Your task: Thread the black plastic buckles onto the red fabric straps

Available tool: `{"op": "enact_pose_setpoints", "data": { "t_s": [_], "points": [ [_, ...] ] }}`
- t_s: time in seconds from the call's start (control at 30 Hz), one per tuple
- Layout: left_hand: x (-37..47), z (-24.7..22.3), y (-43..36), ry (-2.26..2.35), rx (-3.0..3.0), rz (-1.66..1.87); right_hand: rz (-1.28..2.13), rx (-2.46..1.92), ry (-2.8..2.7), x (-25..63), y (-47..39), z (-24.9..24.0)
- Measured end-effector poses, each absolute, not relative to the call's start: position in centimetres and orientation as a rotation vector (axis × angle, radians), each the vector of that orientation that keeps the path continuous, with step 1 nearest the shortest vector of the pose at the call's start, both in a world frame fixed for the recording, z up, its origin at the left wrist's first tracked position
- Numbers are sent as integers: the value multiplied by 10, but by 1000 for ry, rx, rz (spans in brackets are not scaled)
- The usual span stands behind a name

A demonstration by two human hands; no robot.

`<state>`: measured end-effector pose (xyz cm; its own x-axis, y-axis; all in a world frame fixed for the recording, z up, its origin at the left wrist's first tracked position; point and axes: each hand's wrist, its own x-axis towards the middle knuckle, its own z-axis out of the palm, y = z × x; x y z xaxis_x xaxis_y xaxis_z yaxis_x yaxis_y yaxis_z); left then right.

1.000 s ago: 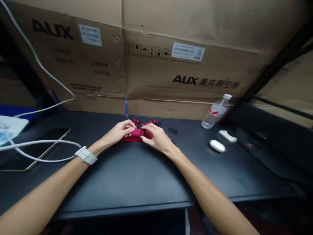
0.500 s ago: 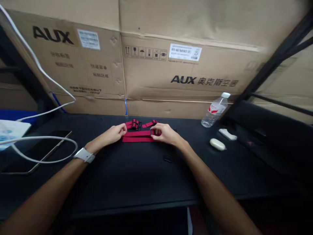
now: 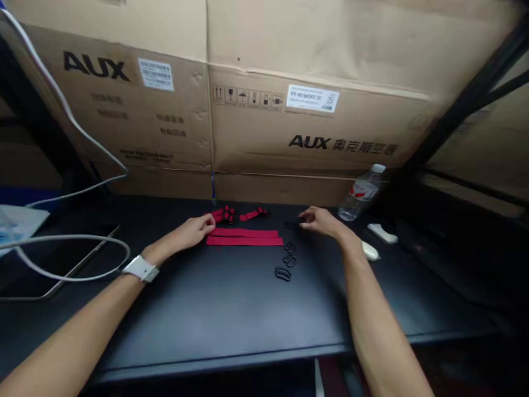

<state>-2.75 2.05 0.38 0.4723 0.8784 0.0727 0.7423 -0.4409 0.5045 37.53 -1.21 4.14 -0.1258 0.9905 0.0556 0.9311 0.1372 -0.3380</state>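
Two red straps (image 3: 246,241) lie side by side on the black table. My left hand (image 3: 198,229) is closed at the left end of the upper strap, its fingertips pinched on it. Out to the right, my right hand (image 3: 316,221) is closed on a small black piece (image 3: 294,225), whose shape is hard to make out. Several black buckles (image 3: 283,273) lie in a column below it. Behind the straps rest a bundle of red strap with black buckles (image 3: 226,215) and a shorter red piece (image 3: 253,214).
Large cardboard boxes (image 3: 256,132) stand along the back. At the right are a plastic bottle (image 3: 359,193), a white object (image 3: 382,233) and a cream rounded object (image 3: 370,251). A white cable (image 3: 74,278) loops over a tablet (image 3: 82,259) at the left.
My right hand has left the red strap and moved right to the black piece. The strap's right end now lies bare, and more buckles show. My left hand stays at the strap's left end.
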Motion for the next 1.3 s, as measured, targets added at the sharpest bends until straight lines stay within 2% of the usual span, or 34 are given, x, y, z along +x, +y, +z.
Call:
{"op": "enact_pose_setpoints", "data": {
  "t_s": [0.1, 0.3, 0.5, 0.7, 1.07, 1.3],
  "points": [
    [-29, 6, 19, 1313, 2323, 431, 359, -1965, -2156, 386, -11, 36],
    [-32, 1, 23, 1289, 2328, 467, 453, -1879, -2193, 382, -9, 28],
    [-31, -2, 23, 1228, 2392, 543, -10, -1601, -2202, 332, -8, 19],
    [-31, -5, 22, 1206, 2428, 590, -165, -1504, -2266, 283, 3, 2],
    [-28, -1, 19, 1204, 2435, 565, -187, -1471, -2192, 275, 5, 2],
    [-5, 23, -5, 1102, 2258, 953, -31, -1224, -2010, 260, -14, 25]
  ]
}}
